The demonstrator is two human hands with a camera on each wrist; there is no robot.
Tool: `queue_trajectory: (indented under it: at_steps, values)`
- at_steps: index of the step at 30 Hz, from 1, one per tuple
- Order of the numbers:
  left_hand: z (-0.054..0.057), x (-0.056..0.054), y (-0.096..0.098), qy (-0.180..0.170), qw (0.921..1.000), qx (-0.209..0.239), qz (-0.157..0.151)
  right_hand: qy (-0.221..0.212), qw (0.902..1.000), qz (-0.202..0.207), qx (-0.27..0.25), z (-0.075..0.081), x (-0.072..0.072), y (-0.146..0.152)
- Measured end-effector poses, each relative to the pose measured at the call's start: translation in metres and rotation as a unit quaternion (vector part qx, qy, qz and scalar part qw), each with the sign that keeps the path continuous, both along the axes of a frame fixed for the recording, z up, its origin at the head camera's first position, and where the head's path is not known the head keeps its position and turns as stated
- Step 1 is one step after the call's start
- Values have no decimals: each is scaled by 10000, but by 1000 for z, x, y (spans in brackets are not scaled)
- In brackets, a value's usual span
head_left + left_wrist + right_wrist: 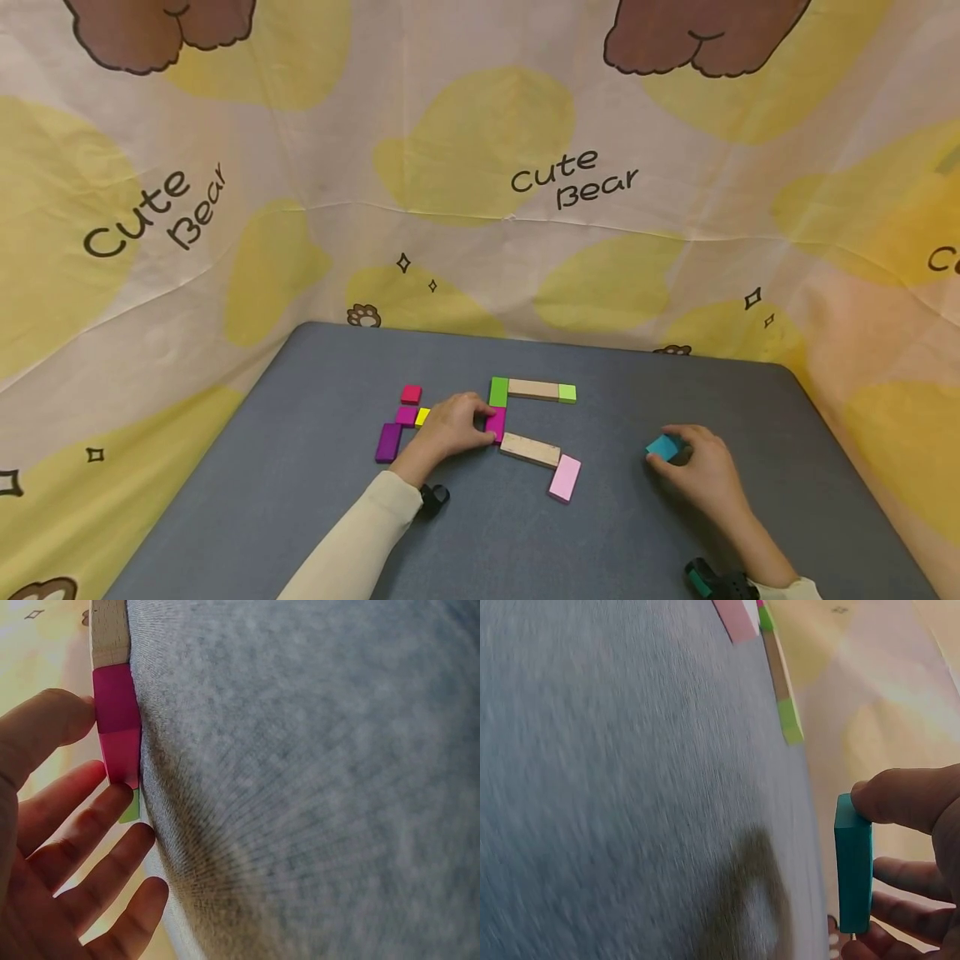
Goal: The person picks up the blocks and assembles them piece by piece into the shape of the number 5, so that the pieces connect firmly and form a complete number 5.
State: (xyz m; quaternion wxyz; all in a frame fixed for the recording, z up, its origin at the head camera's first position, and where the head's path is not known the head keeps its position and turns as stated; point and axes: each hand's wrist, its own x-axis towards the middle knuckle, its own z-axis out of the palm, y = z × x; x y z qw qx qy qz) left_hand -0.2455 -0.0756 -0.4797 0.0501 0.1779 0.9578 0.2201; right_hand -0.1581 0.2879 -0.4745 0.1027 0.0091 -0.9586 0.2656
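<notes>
My left hand (pixel 453 426) pinches a magenta block (pixel 496 422) between thumb and index finger. In the left wrist view the thumb touches one end of that magenta block (pixel 116 701) and a fingertip is at the other; the remaining fingers are spread. A green block (pixel 498 392) lies at its far end and a plain wooden block (pixel 531 449) at its near end. Off to the right, my right hand (pixel 707 467) grips a blue block (pixel 663 447) by its ends. The right wrist view shows this blue block (pixel 853 874) between thumb and fingers, apparently above the table.
A wooden block (pixel 533 389) and a light green block (pixel 567 394) continue the far row. The pink block (pixel 565 478) touches the nearer wooden one. Left of the left hand lie red (pixel 411 394), magenta (pixel 406 416), yellow (pixel 422 417) and purple (pixel 387 442) blocks on the grey table (pixel 300 500).
</notes>
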Motion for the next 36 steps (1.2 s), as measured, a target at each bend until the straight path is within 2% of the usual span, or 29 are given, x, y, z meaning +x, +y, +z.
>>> queue_trajectory:
  at_steps: [13,36]
  values:
    - [2,3,1,22,10000,11,-6,413,9981,419,-200,-3,7,-38]
    - [2,2,0,59,10000,-12,-22,354,9897,1378,-177,0,26,-93]
